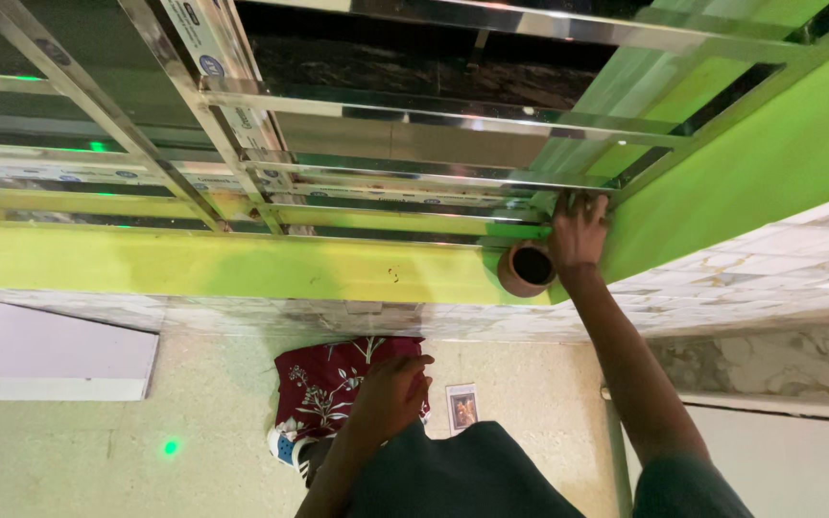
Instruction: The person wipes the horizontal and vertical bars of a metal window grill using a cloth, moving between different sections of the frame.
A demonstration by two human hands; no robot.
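On green ledge, clay pot (527,268) mouth faces camera (upright); right hand (579,233) flat beside it, fingers spread.

A home's window corner; steel window grille (386,115), green-painted sill (242,264), tiled wall (779,278), floral cloth (323,384) below.

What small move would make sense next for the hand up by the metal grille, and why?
Probably slide the right hand down onto the small round brown clay pot. That hand rests flat on the green ledge at the steel window grille, right beside the pot but not gripping it. The left hand hangs low, empty.
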